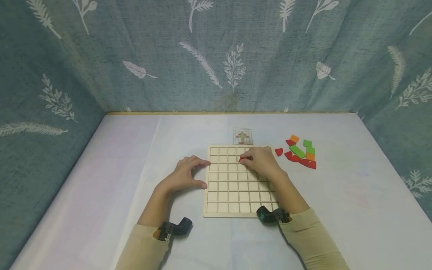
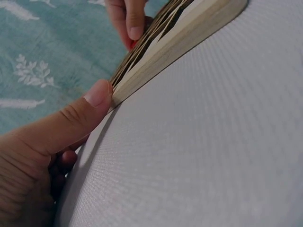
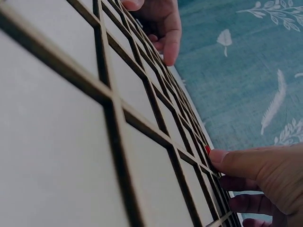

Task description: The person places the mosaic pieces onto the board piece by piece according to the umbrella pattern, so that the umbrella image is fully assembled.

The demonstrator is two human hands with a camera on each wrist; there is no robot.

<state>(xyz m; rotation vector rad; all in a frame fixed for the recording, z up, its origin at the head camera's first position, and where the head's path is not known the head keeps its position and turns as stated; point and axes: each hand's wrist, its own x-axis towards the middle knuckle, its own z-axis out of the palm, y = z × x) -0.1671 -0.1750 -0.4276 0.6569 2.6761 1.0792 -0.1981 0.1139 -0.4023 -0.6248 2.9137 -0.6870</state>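
Observation:
A wooden grid board (image 1: 224, 215) lies flat on the table, divided into rows of square cells. Between thumb and fingers my right hand (image 1: 261, 160) pinches a small red piece (image 1: 240, 159) over the board's upper middle cells; the right wrist view shows the red piece (image 3: 208, 150) at the thumb tip, close to the grid. My left hand (image 1: 185, 173) touches the board's left edge with thumb and index fingertip, the fingers spread and relaxed. In the left wrist view the thumb (image 2: 98, 94) presses against the board's wooden side (image 2: 156, 61).
Right of the board lies a loose group of red, green (image 1: 297, 151) and orange (image 1: 294, 138) pieces, with one red piece (image 1: 278, 152) nearer the board. A small pattern card (image 1: 242, 136) showing a coloured figure on a grid sits just behind the board. Leaf-patterned fabric (image 1: 216, 56) surrounds the table.

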